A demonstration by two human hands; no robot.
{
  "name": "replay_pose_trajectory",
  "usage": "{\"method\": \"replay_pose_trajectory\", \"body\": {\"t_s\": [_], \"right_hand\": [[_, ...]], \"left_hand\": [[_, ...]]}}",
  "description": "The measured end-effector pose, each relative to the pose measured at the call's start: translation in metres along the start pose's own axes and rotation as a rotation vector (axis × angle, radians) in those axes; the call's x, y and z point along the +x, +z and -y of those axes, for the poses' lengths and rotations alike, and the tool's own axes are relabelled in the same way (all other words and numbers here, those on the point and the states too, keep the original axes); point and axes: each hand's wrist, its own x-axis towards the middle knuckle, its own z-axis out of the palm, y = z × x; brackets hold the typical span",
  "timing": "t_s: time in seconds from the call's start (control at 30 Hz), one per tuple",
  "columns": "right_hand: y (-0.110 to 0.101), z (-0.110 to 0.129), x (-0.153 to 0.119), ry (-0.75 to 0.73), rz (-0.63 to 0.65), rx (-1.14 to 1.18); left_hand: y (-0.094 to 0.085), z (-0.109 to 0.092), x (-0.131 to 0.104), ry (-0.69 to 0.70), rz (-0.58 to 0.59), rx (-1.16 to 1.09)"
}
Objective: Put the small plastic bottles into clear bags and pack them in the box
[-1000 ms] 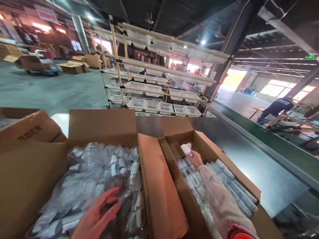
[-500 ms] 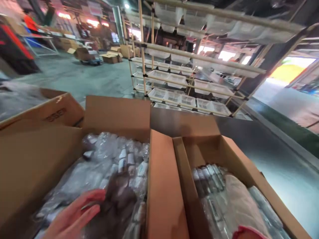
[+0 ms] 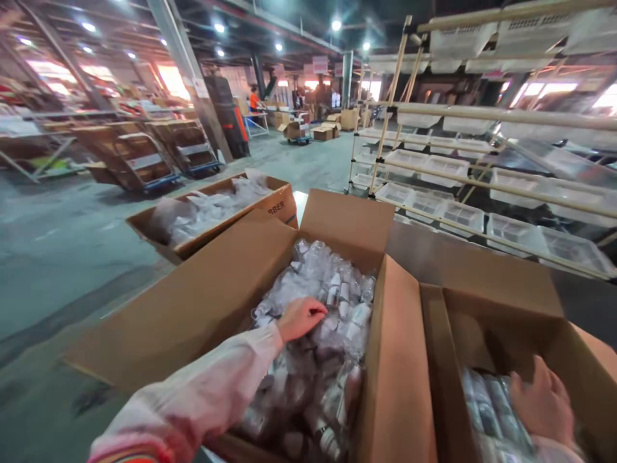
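My left hand (image 3: pixel 303 318) reaches into the middle cardboard box (image 3: pixel 402 360), its fingers drawn together over small white-and-clear bottles (image 3: pixel 333 289) in clear plastic wrap. Whatever is between the fingertips, if anything, is too small to make out. Inside the right cardboard box (image 3: pixel 511 321), my right hand (image 3: pixel 544 399) has its fingers apart. It is slightly blurred and lies against a row of clear-wrapped packs (image 3: pixel 489 402). The lower part of that box runs out of view.
Another carton (image 3: pixel 284 202) with clear plastic bags stands beyond the middle box's wide flap (image 3: pixel 193 302). A pipe rack (image 3: pixel 385 141) with white plastic baskets (image 3: pixel 463 218) rises ahead on the right. Loaded trolleys (image 3: pixel 144 161) and a pillar (image 3: pixel 187 71) are at the left.
The view has swung left, bringing the trolleys in. My left hand's fingers have closed together over the bottles. The right hand, mostly out of frame before, now shows in the right box.
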Motion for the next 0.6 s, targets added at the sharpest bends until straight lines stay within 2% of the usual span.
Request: {"method": "replay_pose_trajectory", "body": {"t_s": [0.03, 0.1, 0.13, 0.2, 0.3, 0.4, 0.5, 0.6], "right_hand": [[-0.002, 0.026, -0.007, -0.078, 0.003, 0.021], [-0.010, 0.089, -0.026, -0.212, 0.035, 0.148], [-0.016, 0.122, -0.036, -0.248, 0.014, 0.233], [-0.031, 0.184, -0.058, -0.331, 0.092, 0.404], [-0.052, 0.246, -0.089, -0.351, 0.161, 0.595], [-0.063, 0.269, -0.116, -0.332, 0.245, 0.733], [-0.066, 0.269, -0.134, -0.280, 0.361, 0.801], [-0.063, 0.264, -0.139, -0.221, 0.494, 0.812]], "left_hand": [[0.008, -0.001, 0.008, -0.001, 0.048, 0.097], [0.025, -0.006, 0.026, -0.031, 0.054, 0.167], [0.033, -0.010, 0.034, -0.054, 0.027, 0.194], [0.046, -0.019, 0.048, -0.112, -0.062, 0.236], [0.051, -0.026, 0.062, -0.204, -0.177, 0.276], [0.037, -0.019, 0.066, -0.229, -0.233, 0.283], [0.006, 0.004, 0.061, -0.271, -0.267, 0.252], [-0.029, 0.030, 0.049, -0.312, -0.249, 0.145]]}}
